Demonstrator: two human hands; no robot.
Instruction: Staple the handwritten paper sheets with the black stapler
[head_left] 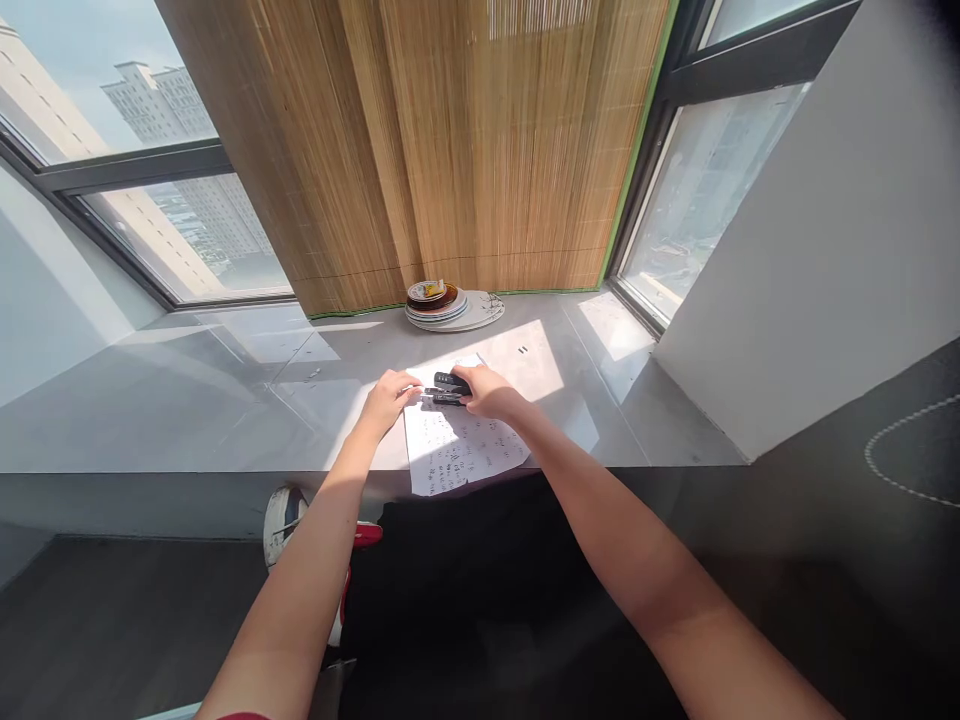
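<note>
My right hand (487, 391) is wrapped round the back end of a black stapler (448, 382), which lies sideways over a sheet of paper with handwriting (454, 450). The stapler's upper arm stands apart from the lower parts. At its front end is my left hand (388, 401), its thumb and fingertips drawn together. A thin light piece shows between those fingertips and the stapler, too small to make out. The paper rests on the grey windowsill, and its near edge hangs over the front edge.
Two small dark strips (523, 350) lie on the windowsill (600, 400) to the right. Behind the paper stand stacked plates (439, 310) and an oval plate (487, 312), under a bamboo blind (480, 150). A shoe (282, 525) shows below the sill's edge.
</note>
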